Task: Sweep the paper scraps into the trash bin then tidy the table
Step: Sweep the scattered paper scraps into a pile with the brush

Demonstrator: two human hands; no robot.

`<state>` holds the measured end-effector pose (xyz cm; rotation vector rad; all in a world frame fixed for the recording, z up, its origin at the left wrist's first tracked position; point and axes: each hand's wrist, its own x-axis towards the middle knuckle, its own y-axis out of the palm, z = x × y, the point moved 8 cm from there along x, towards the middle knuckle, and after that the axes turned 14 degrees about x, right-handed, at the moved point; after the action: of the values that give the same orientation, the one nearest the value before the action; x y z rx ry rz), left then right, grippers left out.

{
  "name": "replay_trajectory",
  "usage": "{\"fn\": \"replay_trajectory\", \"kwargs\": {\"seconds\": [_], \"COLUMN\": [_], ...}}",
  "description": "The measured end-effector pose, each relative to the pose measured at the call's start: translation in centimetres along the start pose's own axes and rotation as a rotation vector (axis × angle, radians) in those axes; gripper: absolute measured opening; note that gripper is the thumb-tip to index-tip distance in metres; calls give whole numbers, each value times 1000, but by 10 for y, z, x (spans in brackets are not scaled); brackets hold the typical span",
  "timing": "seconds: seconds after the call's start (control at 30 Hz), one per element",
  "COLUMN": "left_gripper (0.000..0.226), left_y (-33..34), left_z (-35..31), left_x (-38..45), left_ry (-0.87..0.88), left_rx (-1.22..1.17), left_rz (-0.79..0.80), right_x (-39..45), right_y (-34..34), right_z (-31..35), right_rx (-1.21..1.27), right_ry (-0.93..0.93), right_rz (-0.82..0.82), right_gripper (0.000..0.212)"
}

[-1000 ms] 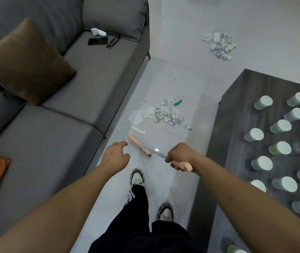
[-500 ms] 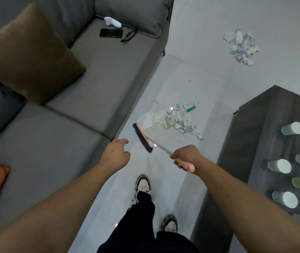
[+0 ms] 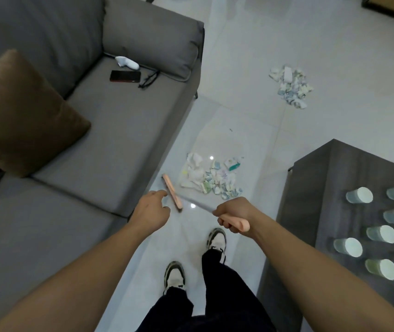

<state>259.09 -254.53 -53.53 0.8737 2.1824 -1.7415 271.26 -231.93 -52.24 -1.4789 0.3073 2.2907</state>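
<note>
My right hand grips the pink handle of a broom, whose pink head rests on the floor just left of a pile of paper scraps. A second scrap pile lies farther away on the pale tiles. My left hand hovers beside the broom head, fingers loosely apart, holding nothing. No trash bin is in view.
A grey sofa fills the left, with a brown cushion, a phone and a white controller on it. A dark table on the right carries several paper cups. My feet stand between sofa and table.
The broom head has drawn back toward me on the left of the near pile, and the scraps look more gathered. The camera view has shifted, showing more floor ahead.
</note>
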Motion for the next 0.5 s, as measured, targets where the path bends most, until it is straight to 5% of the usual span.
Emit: {"fn": "replay_trajectory", "kwargs": {"seconds": [0.23,0.5], "left_gripper": [50,53], "left_y": [-38,-66], "left_z": [-42,-125], "left_x": [74,146], "left_ry": [-74,-50], "left_rx": [72,133], "left_rz": [-65,-20], "right_x": [56,120], "right_y": [-28,-128], "right_z": [63,167], "right_rx": [9,52], "right_ry": [45,-35], "right_rz": [42,-95], "right_gripper": [36,16]}}
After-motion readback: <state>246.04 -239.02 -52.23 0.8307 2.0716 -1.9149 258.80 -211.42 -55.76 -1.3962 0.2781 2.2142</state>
